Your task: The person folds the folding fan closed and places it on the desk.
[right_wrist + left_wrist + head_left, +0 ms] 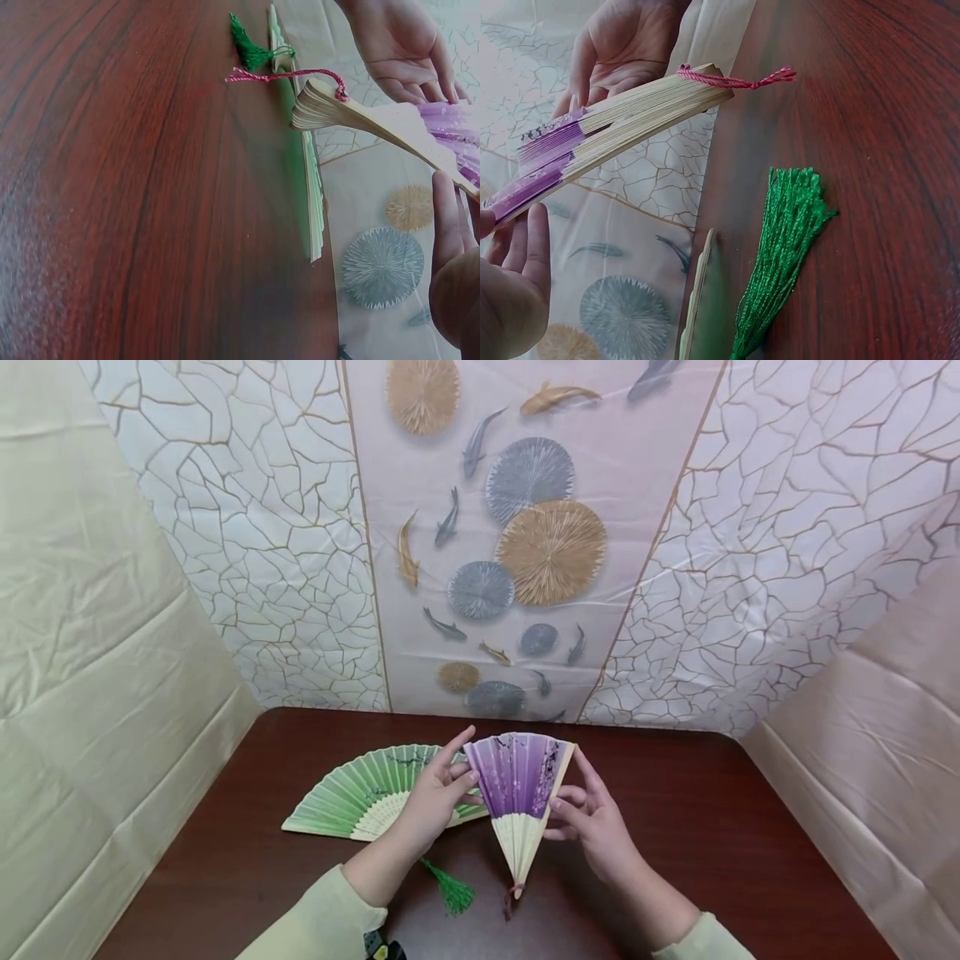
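Observation:
A purple folding fan (pixel 521 777), partly spread, is held up between both hands with its pivot end pointing down toward the person. My left hand (pixel 435 793) pinches its left outer edge between thumb and fingers. On the opposite edge, my right hand (pixel 596 822) grips the pale outer rib, index finger stretched up along it. A pinkish-red cord (pixel 754 81) hangs from the pivot. Behind the left hand, a green folding fan (pixel 341 797) lies spread wide on the table, partly covered by that hand and forearm. Its green tassel (pixel 452 889) trails toward the front.
The dark reddish-brown table (pixel 697 827) has a patterned cloth backdrop (pixel 480 635) with fish and round leaf shapes behind it. Beige fabric walls (pixel 90 635) rise on both sides. A small dark object (pixel 384 947) shows by the left sleeve at the bottom edge.

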`<state>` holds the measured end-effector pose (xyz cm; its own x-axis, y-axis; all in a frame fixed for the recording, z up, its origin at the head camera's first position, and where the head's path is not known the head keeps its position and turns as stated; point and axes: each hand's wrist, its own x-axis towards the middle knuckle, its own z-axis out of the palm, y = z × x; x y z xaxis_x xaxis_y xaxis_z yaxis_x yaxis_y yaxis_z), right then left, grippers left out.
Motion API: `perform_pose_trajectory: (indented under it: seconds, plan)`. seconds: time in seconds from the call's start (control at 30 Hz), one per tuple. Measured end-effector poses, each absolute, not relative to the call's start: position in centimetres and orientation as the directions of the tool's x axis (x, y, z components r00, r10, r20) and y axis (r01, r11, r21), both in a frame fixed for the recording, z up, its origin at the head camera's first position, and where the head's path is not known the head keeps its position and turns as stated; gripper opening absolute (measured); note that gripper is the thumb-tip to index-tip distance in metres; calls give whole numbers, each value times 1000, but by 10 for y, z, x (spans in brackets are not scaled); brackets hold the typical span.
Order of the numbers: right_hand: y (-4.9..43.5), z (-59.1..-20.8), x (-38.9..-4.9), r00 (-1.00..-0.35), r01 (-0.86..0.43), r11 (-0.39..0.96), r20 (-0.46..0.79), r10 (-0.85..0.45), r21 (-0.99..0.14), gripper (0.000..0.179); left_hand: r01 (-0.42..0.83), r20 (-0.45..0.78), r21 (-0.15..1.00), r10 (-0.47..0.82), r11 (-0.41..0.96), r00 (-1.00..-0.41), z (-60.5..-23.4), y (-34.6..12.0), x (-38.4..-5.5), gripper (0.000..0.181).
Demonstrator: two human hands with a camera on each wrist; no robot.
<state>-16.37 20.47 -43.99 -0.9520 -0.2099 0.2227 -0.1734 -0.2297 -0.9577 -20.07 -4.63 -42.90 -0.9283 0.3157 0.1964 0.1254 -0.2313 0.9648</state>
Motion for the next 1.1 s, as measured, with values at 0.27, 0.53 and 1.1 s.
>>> perform_pose_trajectory:
  seconds: [0.27,0.53,1.1]
  plan:
    - [199,-441,-163,-951,-165,-222,215,-222,-961,88,141,218,962,341,-235,-914,-430,-45,-199,67]
    - [196,-442,-164,-947,-163,-231,218,-235,-959,88,136,223,959,370,-247,-902,-433,-43,-200,74]
    - [187,-441,-163,-940,-156,-238,218,-262,-959,87,161,248,956,381,-245,-891,-432,-38,-200,76]
